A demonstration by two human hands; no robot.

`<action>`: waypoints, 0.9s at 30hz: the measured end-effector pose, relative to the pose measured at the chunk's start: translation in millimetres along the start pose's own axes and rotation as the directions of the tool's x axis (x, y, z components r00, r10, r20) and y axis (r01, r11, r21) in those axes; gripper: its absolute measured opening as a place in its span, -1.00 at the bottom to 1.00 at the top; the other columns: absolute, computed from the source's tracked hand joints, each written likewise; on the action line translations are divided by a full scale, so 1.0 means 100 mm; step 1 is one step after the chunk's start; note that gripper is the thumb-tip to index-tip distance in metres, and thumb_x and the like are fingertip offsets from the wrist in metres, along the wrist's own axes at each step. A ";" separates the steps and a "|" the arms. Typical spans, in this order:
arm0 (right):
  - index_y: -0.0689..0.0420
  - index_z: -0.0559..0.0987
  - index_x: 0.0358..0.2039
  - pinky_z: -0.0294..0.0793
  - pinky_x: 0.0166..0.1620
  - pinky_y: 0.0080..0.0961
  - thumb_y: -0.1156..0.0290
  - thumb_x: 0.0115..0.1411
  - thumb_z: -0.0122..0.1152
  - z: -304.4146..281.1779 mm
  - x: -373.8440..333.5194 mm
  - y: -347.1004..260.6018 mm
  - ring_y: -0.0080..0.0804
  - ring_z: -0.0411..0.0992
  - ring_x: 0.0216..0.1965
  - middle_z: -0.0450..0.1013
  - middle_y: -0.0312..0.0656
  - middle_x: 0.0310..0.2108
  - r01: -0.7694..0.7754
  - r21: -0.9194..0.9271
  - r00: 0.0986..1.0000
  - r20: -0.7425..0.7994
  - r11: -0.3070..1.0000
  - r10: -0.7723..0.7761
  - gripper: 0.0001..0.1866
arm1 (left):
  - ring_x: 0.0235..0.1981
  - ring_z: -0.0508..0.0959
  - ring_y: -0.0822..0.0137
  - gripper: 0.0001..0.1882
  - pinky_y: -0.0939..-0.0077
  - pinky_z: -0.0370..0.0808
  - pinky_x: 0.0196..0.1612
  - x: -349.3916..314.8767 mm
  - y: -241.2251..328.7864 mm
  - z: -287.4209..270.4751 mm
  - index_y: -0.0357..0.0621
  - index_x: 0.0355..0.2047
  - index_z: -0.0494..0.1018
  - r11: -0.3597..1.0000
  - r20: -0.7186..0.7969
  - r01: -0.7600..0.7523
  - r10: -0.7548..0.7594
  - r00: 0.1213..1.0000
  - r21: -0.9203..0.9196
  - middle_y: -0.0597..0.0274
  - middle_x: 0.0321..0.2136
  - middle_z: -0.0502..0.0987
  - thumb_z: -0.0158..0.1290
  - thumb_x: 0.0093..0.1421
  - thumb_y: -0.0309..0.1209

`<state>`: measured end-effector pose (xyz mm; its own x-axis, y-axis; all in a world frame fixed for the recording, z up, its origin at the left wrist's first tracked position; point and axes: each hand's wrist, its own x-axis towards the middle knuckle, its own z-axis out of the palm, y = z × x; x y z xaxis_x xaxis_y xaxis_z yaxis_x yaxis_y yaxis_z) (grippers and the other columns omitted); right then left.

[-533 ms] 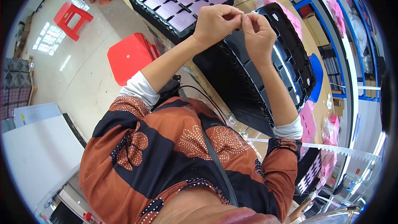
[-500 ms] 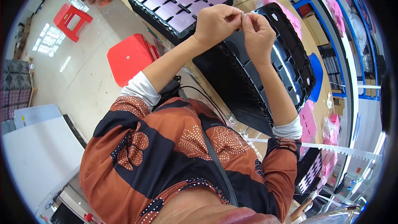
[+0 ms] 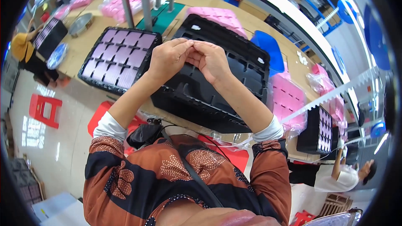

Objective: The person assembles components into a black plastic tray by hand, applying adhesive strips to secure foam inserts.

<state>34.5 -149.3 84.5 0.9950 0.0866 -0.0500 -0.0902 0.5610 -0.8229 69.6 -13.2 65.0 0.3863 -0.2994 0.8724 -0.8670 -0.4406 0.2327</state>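
Note:
Both my hands meet fingertip to fingertip over a large black plastic tray (image 3: 251,72) on top of a black stack. My left hand (image 3: 169,58) is closed in a pinch, its thumb and forefinger against those of my right hand (image 3: 211,62), which pinches too. Whatever lies between the fingertips is too small or too hidden to make out. To the left of the hands stands another black tray (image 3: 154,42), holding purple-pink ribbed blocks (image 3: 118,54) parted by black cross-shaped dividers.
Pink wrapped packs (image 3: 287,100) and a blue bin (image 3: 268,50) lie right of the tray. Metal posts (image 3: 145,4) rise behind on a green mat (image 3: 167,16). Red stools (image 3: 45,109) stand at left. Co-workers (image 3: 25,46) (image 3: 335,175) are at both sides. A dark bag hangs at my waist.
My view has turned right and levelled toward the table. Both hands stay pinched together, now lower in the picture and left of before, over the black tray. The right-hand co-worker has come into view.

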 end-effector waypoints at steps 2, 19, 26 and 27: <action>0.26 0.51 -0.38 0.47 -0.25 -0.46 0.51 0.13 -0.05 -0.07 -0.08 -0.12 -0.44 0.46 -0.44 0.46 -0.20 -0.46 0.026 0.029 1.000 -0.004 0.999 -0.026 -0.85 | -0.47 0.54 0.19 -0.85 0.43 0.48 -0.47 0.13 0.01 0.07 -0.19 -0.37 0.46 0.998 0.115 -0.052 0.055 0.992 -0.031 0.18 -0.45 0.52 0.00 0.02 -0.46; 0.31 0.48 -0.36 0.52 -0.32 -0.47 0.53 0.07 0.11 -1.22 -0.25 -0.82 -0.31 0.52 -0.40 0.49 -0.07 -0.44 0.207 -0.081 0.955 -0.201 0.975 -0.219 -0.87 | -0.53 0.53 0.28 -0.80 0.58 0.43 -0.43 0.92 0.23 1.11 -0.24 -0.40 0.53 0.792 0.312 -0.062 0.310 0.898 -0.608 0.15 -0.53 0.54 0.13 0.00 -0.37; 0.31 0.50 -0.35 0.51 -0.45 -0.45 0.46 0.01 0.14 -2.65 0.47 -1.25 -0.30 0.51 -0.58 0.51 -0.04 -0.46 0.007 -0.840 0.502 -0.466 0.542 -0.729 -0.80 | -0.60 0.46 0.52 -0.84 0.65 0.40 -0.47 0.92 0.37 1.06 -0.27 -0.42 0.52 0.726 0.466 0.340 -0.031 0.884 -0.597 0.23 -0.63 0.50 0.11 0.04 -0.40; 0.29 0.51 -0.35 0.51 -0.43 -0.41 0.42 -0.01 0.15 -2.99 0.51 -1.28 -0.28 0.51 -0.60 0.52 -0.06 -0.45 -0.204 -0.899 0.444 -0.437 0.386 -0.782 -0.78 | -0.60 0.46 0.52 -0.84 0.65 0.40 -0.47 0.90 0.41 0.99 -0.27 -0.42 0.52 0.727 0.464 0.335 -0.027 0.886 -0.599 0.23 -0.63 0.50 0.11 0.04 -0.40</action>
<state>110.2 -463.1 18.2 0.5309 -0.7602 0.3744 -0.1991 -0.5414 -0.8169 100.1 -142.1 110.5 0.5113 -0.6457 0.5672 -0.6894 0.0859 0.7192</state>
